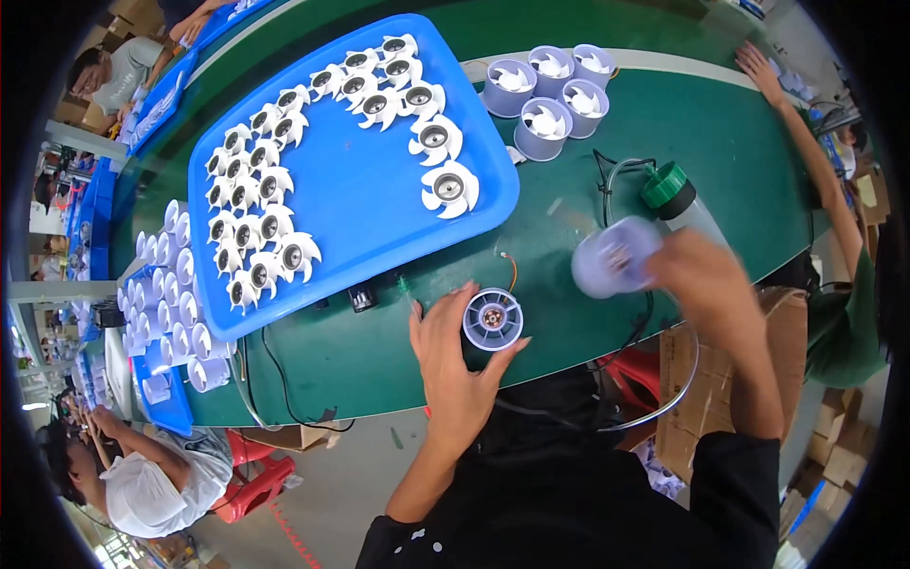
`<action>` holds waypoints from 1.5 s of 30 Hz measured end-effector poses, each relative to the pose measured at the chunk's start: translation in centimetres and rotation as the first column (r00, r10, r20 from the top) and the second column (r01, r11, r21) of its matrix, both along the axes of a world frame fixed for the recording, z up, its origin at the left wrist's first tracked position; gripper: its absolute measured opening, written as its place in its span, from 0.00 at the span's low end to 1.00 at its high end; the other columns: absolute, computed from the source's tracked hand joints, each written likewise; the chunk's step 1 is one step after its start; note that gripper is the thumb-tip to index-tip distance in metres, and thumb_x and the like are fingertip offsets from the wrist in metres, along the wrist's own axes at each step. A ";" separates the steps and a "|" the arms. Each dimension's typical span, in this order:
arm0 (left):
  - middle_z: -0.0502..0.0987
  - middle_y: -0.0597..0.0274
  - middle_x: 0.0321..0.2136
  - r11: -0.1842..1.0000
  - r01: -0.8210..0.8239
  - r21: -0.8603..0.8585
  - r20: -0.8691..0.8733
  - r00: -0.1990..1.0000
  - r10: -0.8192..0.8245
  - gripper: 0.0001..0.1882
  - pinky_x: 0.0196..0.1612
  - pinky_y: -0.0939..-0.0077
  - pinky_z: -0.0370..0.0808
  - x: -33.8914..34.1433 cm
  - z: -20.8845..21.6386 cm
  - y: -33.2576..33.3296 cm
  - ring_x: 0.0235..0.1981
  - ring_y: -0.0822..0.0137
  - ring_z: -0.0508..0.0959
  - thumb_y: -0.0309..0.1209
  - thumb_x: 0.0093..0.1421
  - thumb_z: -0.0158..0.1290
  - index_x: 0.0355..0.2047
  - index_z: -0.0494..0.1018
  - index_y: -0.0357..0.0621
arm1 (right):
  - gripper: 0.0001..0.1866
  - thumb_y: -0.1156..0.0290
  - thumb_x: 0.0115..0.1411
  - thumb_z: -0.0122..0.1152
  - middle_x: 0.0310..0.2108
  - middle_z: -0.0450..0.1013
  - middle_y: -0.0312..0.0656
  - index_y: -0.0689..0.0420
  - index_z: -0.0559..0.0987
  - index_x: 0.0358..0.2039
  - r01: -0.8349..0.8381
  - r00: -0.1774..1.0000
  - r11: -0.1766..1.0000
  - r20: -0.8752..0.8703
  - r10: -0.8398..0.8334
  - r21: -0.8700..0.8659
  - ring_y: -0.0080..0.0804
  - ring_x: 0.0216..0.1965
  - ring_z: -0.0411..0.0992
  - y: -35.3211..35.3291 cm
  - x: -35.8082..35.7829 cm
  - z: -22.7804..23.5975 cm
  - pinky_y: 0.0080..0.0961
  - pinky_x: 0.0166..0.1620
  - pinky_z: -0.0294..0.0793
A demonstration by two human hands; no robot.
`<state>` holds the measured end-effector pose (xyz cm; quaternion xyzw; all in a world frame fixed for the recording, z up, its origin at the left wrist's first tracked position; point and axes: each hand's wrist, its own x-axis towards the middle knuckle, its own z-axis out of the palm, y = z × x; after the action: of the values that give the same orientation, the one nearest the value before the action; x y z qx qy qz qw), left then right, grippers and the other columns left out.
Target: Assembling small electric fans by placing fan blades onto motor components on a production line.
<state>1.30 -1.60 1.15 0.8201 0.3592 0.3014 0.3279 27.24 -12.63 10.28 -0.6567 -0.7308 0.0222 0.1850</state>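
Note:
My left hand point(453, 375) curves round a round lavender fan housing point(493, 320) near the table's front edge, fingers on one side and thumb on the other. Spokes and a coppery centre show inside it, and a thin red-orange wire point(513, 272) sticks out behind. To the right, my right hand point(703, 283), smeared by motion, grips a second lavender fan housing point(611, 258) by its side; its inside is blurred. White fan impellers point(449, 189) with dark round hubs lie in rows in the blue tray point(370, 204) beyond my left hand.
Several lavender housings with white blades point(545, 128) stand at the back. A green-capped bottle point(678, 190) with a hose lies by my right hand. More housings point(180, 318) are stacked at left. Another person's arm point(820, 156) reaches in at right, near a cardboard box point(735, 379).

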 end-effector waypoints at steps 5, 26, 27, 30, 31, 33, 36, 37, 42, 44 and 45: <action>0.74 0.52 0.51 1.000 -0.014 -0.008 0.044 0.999 0.015 0.40 0.66 0.42 0.53 -0.1 -0.2 -0.2 0.57 0.50 0.70 0.36 0.45 0.72 0.56 0.66 0.40 | 0.15 0.73 0.51 0.65 0.34 0.71 0.39 0.56 0.77 0.41 -0.229 0.973 0.963 0.006 0.232 -0.140 0.37 0.35 0.73 2.6 -2.9 -2.4 0.30 0.38 0.74; 0.74 0.59 0.55 0.999 0.031 -0.039 0.122 0.992 -0.026 0.36 0.69 0.45 0.47 -0.8 -0.3 0.3 0.64 0.55 0.66 0.32 0.48 0.69 0.58 0.68 0.44 | 0.40 0.61 0.54 0.67 0.54 0.71 0.51 0.61 0.63 0.64 0.346 0.723 0.907 -0.684 -0.094 0.241 0.48 0.53 0.72 -3.9 9.7 3.0 0.42 0.57 0.72; 0.74 0.60 0.55 1.000 0.019 -0.014 0.110 0.994 -0.017 0.36 0.69 0.45 0.47 -0.7 -0.4 0.2 0.64 0.56 0.66 0.33 0.48 0.69 0.58 0.68 0.45 | 0.45 0.63 0.54 0.68 0.55 0.69 0.54 0.59 0.55 0.68 0.357 0.587 0.906 -0.809 -0.029 0.227 0.54 0.58 0.68 -2.5 7.2 3.7 0.46 0.63 0.64; 0.74 0.61 0.55 1.000 0.007 -0.010 0.106 0.994 -0.006 0.34 0.68 0.42 0.48 -1.0 -0.4 0.3 0.62 0.55 0.67 0.35 0.50 0.67 0.57 0.68 0.45 | 0.53 0.54 0.52 0.72 0.52 0.66 0.48 0.58 0.51 0.70 0.332 0.255 0.890 -0.938 0.233 0.312 0.56 0.58 0.66 0.2 5.3 3.6 0.55 0.65 0.62; 0.73 0.61 0.56 1.000 0.025 0.002 0.102 0.994 -0.025 0.33 0.67 0.40 0.49 -1.0 -0.5 0.4 0.61 0.54 0.67 0.36 0.52 0.66 0.57 0.68 0.44 | 0.54 0.54 0.52 0.72 0.50 0.65 0.47 0.60 0.50 0.70 0.120 0.059 0.920 -0.927 0.369 0.374 0.53 0.57 0.65 1.5 4.6 3.9 0.57 0.65 0.61; 0.74 0.61 0.54 1.000 0.020 -0.003 0.112 0.993 -0.020 0.33 0.67 0.40 0.49 -1.0 -0.7 0.5 0.60 0.55 0.68 0.37 0.52 0.66 0.57 0.68 0.44 | 0.57 0.54 0.49 0.74 0.47 0.62 0.45 0.64 0.49 0.69 -0.151 -0.301 0.862 -0.853 0.427 0.484 0.47 0.54 0.61 4.8 2.3 3.9 0.61 0.67 0.55; 0.75 0.64 0.54 0.999 0.015 0.034 0.127 0.992 -0.019 0.33 0.68 0.43 0.49 -1.1 -1.0 0.5 0.59 0.57 0.70 0.37 0.50 0.68 0.56 0.70 0.46 | 0.53 0.50 0.52 0.71 0.50 0.61 0.44 0.66 0.52 0.67 -0.113 -0.262 0.871 -0.860 0.438 0.478 0.43 0.56 0.59 6.8 -1.4 3.6 0.54 0.65 0.54; 0.75 0.64 0.54 0.999 0.005 0.034 0.134 0.991 -0.010 0.33 0.68 0.43 0.49 -1.1 -1.1 0.5 0.59 0.57 0.70 0.37 0.50 0.68 0.56 0.70 0.46 | 0.51 0.50 0.54 0.69 0.51 0.60 0.43 0.65 0.53 0.66 -0.133 -0.225 0.865 -0.865 0.449 0.484 0.42 0.55 0.59 7.3 -2.3 3.3 0.52 0.64 0.54; 0.74 0.59 0.52 0.999 0.031 0.030 0.146 0.989 -0.035 0.34 0.67 0.39 0.48 -1.1 -1.0 0.3 0.59 0.57 0.68 0.37 0.51 0.66 0.57 0.68 0.44 | 0.48 0.54 0.55 0.60 0.45 0.60 0.42 0.70 0.52 0.66 -0.136 -0.096 0.896 -0.905 0.414 0.424 0.35 0.45 0.59 8.4 -5.8 2.2 0.39 0.54 0.56; 0.73 0.59 0.52 0.999 0.043 0.031 0.146 0.988 -0.047 0.35 0.67 0.39 0.48 -1.1 -1.0 0.2 0.60 0.57 0.66 0.38 0.50 0.66 0.58 0.67 0.45 | 0.48 0.53 0.55 0.60 0.45 0.60 0.42 0.69 0.52 0.66 -0.126 -0.076 0.916 -0.924 0.374 0.381 0.35 0.46 0.59 8.3 -5.8 1.9 0.40 0.53 0.56; 0.73 0.59 0.52 0.999 0.037 0.024 0.145 0.989 -0.040 0.35 0.67 0.39 0.48 -1.2 -1.1 0.2 0.60 0.57 0.66 0.38 0.50 0.66 0.58 0.67 0.45 | 0.48 0.52 0.55 0.60 0.45 0.61 0.42 0.69 0.52 0.67 -0.112 -0.058 0.933 -0.940 0.337 0.341 0.36 0.46 0.59 8.2 -5.8 1.8 0.41 0.52 0.57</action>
<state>0.09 -1.44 0.10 0.8062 0.3153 0.3579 0.3501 21.48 -4.43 12.04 -0.2971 -0.4769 0.4527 0.6924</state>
